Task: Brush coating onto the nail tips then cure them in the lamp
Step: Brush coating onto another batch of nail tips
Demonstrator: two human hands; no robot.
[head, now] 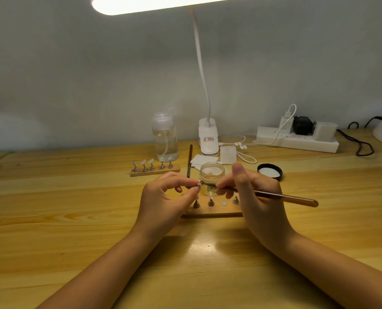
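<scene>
Right hand (pixel 256 192) gripping the brush (pixel 275 195), left hand (pixel 163 195) pinching the tip (pixel 199 183), you are needing thin, even strokes.

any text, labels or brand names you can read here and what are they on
Nothing can be read.
Lamp clip base: a small label with red and dark print, too blurred to read.
White charger in the power strip: faint print, too small to read.

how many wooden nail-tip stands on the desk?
2. Far wooden stand beside the clear bottle; near wooden stand between the hands, partly hidden behind them.
</scene>
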